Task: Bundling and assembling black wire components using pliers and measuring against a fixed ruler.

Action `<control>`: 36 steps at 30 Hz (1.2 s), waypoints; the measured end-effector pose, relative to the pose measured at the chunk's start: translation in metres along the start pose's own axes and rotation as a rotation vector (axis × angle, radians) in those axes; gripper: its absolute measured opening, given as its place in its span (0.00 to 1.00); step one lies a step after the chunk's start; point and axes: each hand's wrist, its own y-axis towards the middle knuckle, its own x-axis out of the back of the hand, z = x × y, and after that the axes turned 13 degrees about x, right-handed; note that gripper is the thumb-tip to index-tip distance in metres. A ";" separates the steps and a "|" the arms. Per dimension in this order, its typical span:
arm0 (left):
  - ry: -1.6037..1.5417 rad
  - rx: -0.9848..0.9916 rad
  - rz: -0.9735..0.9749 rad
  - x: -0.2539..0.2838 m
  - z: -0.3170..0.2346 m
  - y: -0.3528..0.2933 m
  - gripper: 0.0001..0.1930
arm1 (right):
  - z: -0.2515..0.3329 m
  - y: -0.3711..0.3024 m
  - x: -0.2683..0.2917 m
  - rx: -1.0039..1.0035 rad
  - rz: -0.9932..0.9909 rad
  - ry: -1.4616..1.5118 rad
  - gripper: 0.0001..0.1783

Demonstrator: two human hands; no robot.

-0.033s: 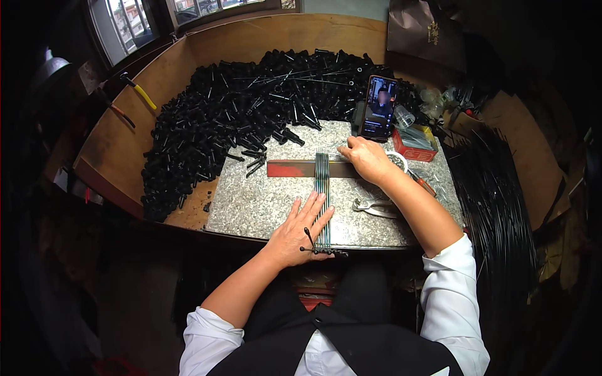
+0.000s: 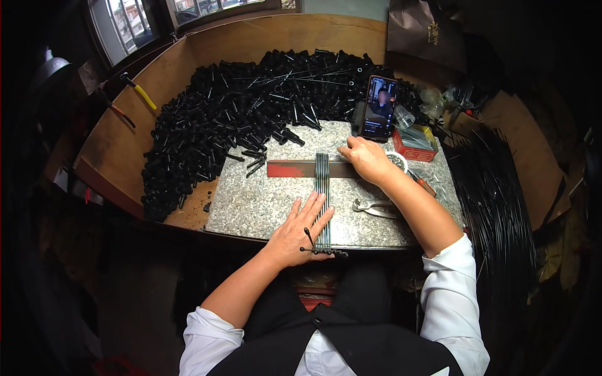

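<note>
Rods (image 2: 322,185), thin and dark, laid side by side in a narrow row. They run from near the middle of the worktop (image 2: 251,207) to its front edge, black knobs (image 2: 326,252) on their near ends at that edge. Far ends cross over a red and dark bar (image 2: 291,168), which lies parallel to the front edge.

Left hand (image 2: 296,235): palm down on the near half of the rods, fingers spread flat and reaching over them; rods pass under the fingertips, not wrapped by them. Right hand (image 2: 369,158): over the right part of the bar, just beside the rods' far ends, fingers curled and thumb side toward the rods. Cannot tell whether it grasps anything.

Worktop: speckled grey stone. Pincers (image 2: 375,208) to the right of the rods, toward the front edge. Near the far right corner, an upright phone (image 2: 380,106), screen lit, and a red box (image 2: 416,147). Black parts (image 2: 213,119) heaped beyond the far and left edges, against a wooden wall (image 2: 313,31). Long dark strands (image 2: 495,207) bunched off the right edge.

Room: dim; barred window (image 2: 128,25) far left, dark bag (image 2: 423,37) far right, yellow-handled hammer (image 2: 144,95) on the left wall.
</note>
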 end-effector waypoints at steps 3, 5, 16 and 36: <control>-0.011 0.008 0.004 0.000 -0.001 0.001 0.50 | 0.000 0.001 -0.001 -0.003 0.002 0.001 0.09; -0.009 0.015 0.012 0.001 -0.001 0.001 0.50 | 0.001 0.002 0.001 0.000 -0.005 0.006 0.09; -0.018 0.025 0.042 0.001 -0.001 0.001 0.52 | -0.005 0.002 -0.007 -0.055 0.001 0.143 0.12; 0.002 0.019 0.061 0.003 -0.001 0.001 0.52 | -0.004 0.009 -0.006 -0.001 0.011 0.128 0.14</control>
